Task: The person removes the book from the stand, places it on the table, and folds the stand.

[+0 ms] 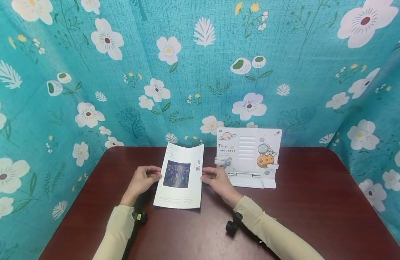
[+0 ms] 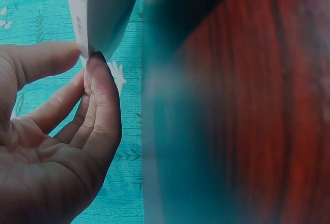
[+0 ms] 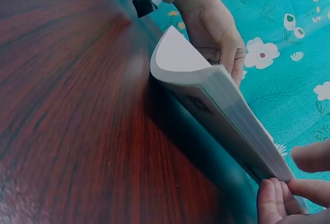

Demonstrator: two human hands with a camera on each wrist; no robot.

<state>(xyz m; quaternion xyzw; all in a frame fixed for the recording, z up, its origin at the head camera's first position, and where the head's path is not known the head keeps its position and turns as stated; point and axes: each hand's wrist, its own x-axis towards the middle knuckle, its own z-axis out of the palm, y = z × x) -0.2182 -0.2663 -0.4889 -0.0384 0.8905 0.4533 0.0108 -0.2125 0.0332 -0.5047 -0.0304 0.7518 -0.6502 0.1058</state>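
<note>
A white magazine (image 1: 175, 196) with a dark picture and "08" on its cover is held up over the table, its cover bowed. My left hand (image 1: 142, 181) pinches its left edge; in the left wrist view, thumb and fingertips meet on the magazine (image 2: 105, 13). At the opposite edge my right hand (image 1: 220, 182) grips with curled fingers. The right wrist view shows the page edges of the magazine (image 3: 242, 116), with the right fingers (image 3: 273, 198) against its near end and the thumb slightly raised. Just right of that hand stands a white book stand (image 1: 248, 144) printed "Tiny universe".
The dark red-brown table (image 1: 173, 238) has rounded far corners. A teal floral curtain (image 1: 193, 90) hangs behind it and along both sides. The book stand has a front ledge and wire page holders. A black wrist device (image 1: 232, 225) hangs under the right forearm.
</note>
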